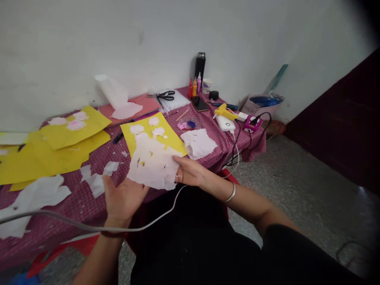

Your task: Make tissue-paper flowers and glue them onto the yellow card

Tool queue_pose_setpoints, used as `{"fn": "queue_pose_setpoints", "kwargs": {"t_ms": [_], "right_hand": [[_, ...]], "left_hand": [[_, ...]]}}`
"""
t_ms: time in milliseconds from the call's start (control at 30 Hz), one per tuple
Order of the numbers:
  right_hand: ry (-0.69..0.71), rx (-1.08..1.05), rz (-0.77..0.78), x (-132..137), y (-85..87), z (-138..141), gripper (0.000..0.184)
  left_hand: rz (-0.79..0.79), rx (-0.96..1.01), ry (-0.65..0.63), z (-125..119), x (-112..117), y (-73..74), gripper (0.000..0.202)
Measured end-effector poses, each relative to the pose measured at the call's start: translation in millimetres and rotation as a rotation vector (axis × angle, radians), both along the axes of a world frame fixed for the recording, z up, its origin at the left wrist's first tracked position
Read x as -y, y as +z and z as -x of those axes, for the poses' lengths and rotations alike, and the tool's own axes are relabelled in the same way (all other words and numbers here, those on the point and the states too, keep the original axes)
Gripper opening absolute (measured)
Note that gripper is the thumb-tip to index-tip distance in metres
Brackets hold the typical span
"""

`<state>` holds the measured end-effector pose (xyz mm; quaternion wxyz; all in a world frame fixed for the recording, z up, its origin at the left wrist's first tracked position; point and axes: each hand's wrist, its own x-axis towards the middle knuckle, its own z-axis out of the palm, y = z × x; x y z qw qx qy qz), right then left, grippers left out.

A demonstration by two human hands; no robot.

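A torn, whitish piece of tissue paper [151, 166] with several small holes hangs over the front edge of a yellow sheet [175, 141]. My right hand [190, 171] grips its right edge, thumb on top and fingers below. Palm up, my left hand [124, 200] lies at the paper's lower left, thumb spread; its fingertips are partly hidden beneath the paper. On the yellow sheet sit several pale pink paper pieces [158, 132]. Right of it are a crumpled tissue [199, 143] and a clear palette [185, 125] with pink and blue paint.
A white cable [160, 217] crosses before my left wrist. More yellow sheets [56, 152] and tissue scraps [41, 194] cover the table's left. At the back are a tissue roll [109, 93], scissors [166, 95], paint bottles [194, 88], a phone [198, 103] and a yellow glue gun [227, 112].
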<state>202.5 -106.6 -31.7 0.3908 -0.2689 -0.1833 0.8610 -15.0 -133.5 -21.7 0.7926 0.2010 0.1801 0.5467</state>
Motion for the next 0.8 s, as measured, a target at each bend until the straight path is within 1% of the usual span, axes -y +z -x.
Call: {"fn": "queue_pose_setpoints", "kwargs": {"t_ms": [67, 133, 233, 300, 433, 500, 600, 700, 800], "right_hand": [[-0.046, -0.009, 0.041, -1, 1.1, 5, 0.034], [-0.072, 0.004, 0.048, -1, 0.5, 7, 0.031], [-0.1, 0.021, 0.011, 0, -2.3, 7, 0.03], [-0.112, 0.034, -0.011, 1, -4.2, 6, 0.028], [-0.106, 0.077, -0.017, 2, -5.2, 4, 0.025], [-0.084, 0.085, -0.028, 1, -4.2, 2, 0.028], [-0.034, 0.077, -0.054, -3, -2.2, -3, 0.034], [0.026, 0.067, -0.079, -7, 0.8, -9, 0.039], [0.034, 0.048, -0.153, -9, 5.5, -13, 0.036]], "left_hand": [[0.002, 0.027, -0.043, 0, 3, -6.1, 0.087], [0.0, -0.008, -0.042, 1, 6, -11.3, 0.084], [0.021, -0.131, 0.012, 2, 5, -16.0, 0.067], [0.045, -0.224, 0.053, 1, 4, -16.4, 0.055], [0.146, -0.432, 0.121, -2, 3, -13.0, 0.039], [0.178, -0.484, 0.147, -4, 2, -10.7, 0.036], [0.167, -0.499, 0.164, -9, 1, -5.7, 0.036], [0.123, -0.501, 0.169, -15, 1, 1.3, 0.037], [0.072, -0.466, 0.212, -6, 1, 3.7, 0.036]]}}
